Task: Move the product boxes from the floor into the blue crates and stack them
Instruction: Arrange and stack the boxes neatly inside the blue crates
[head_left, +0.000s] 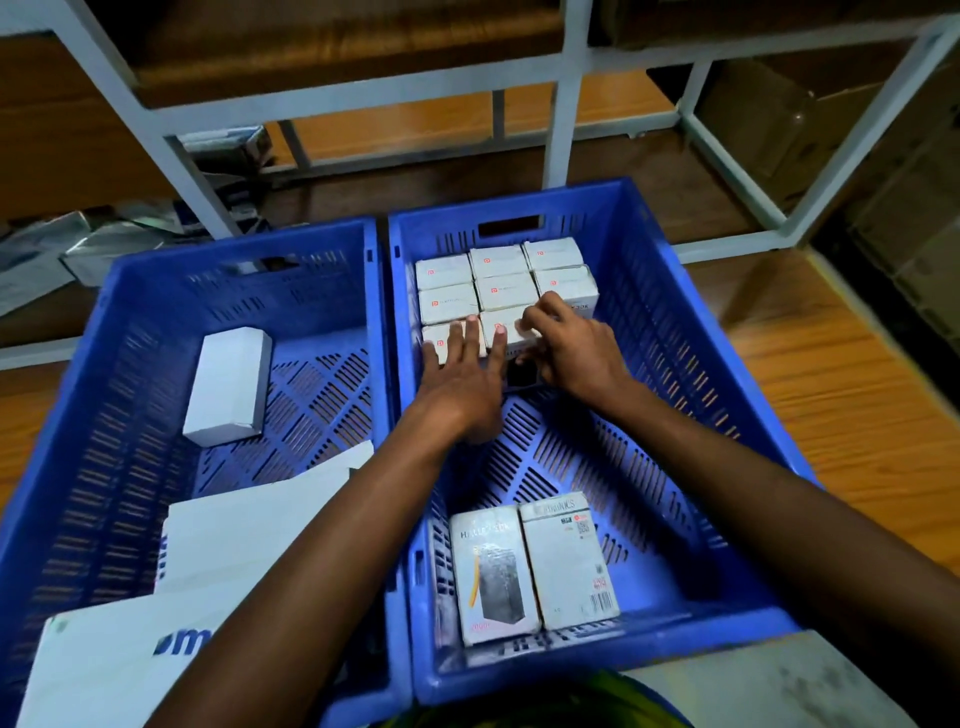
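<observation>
Wooden flooring (841, 374) carries two blue crates under white shelving (363, 98). Right crate (691, 332): white product boxes (498, 283) packed at the far end, two more (535, 566) near. Left hand (462, 376) lies flat and open on the front row; right hand (566, 345) grasps a box (506, 325). Left crate (130, 332) holds one white box (228, 384) and papers (249, 525).

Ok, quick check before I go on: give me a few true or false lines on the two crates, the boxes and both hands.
1. Both hands are in the right crate. True.
2. The left hand holds a box in the air. False: it lies flat against the stacked boxes.
3. The left crate holds one lone white box. True.
4. Two boxes lie at the right crate's far end. False: near end.
5. The right hand grips a box in the stack's near row. True.
</observation>
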